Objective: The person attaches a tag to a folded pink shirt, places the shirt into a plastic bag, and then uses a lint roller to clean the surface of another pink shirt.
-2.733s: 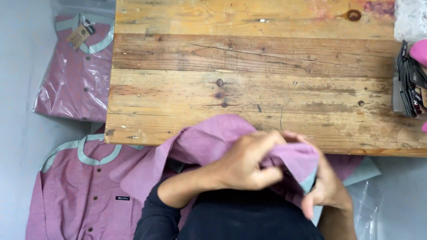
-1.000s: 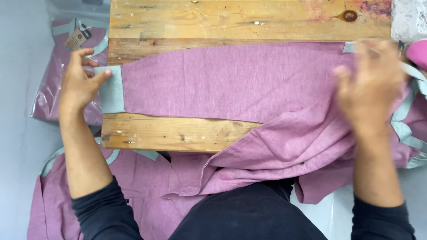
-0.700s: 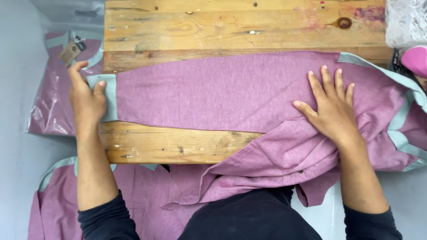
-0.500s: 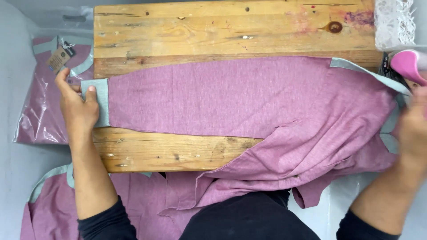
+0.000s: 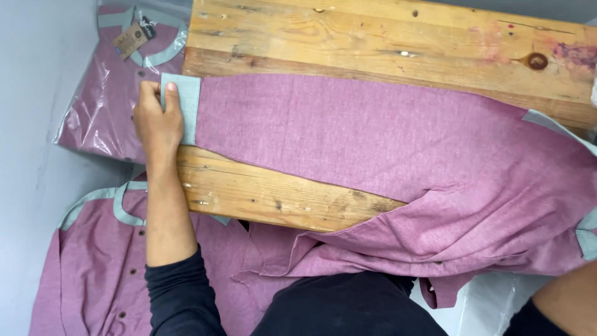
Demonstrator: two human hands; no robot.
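Observation:
A pink shirt (image 5: 385, 155) with pale green trim lies spread across the wooden table (image 5: 385, 37), one sleeve stretched out to the left. My left hand (image 5: 157, 121) grips the pale green cuff (image 5: 183, 106) of that sleeve at the table's left edge, thumb on top. The shirt's body bunches at the near right and hangs over the table's front edge. Only my right forearm (image 5: 563, 298) shows at the bottom right; the hand itself is out of frame.
A folded pink shirt in a clear plastic bag (image 5: 118, 81) with a card tag lies on the grey floor at the upper left. Another pink shirt with buttons (image 5: 99, 267) lies flat at the lower left beside the table.
The shirt went from bunched in both hands to spread over the table. My right hand smoothed it and slid off to the right out of view. My left hand stays on the cuff.

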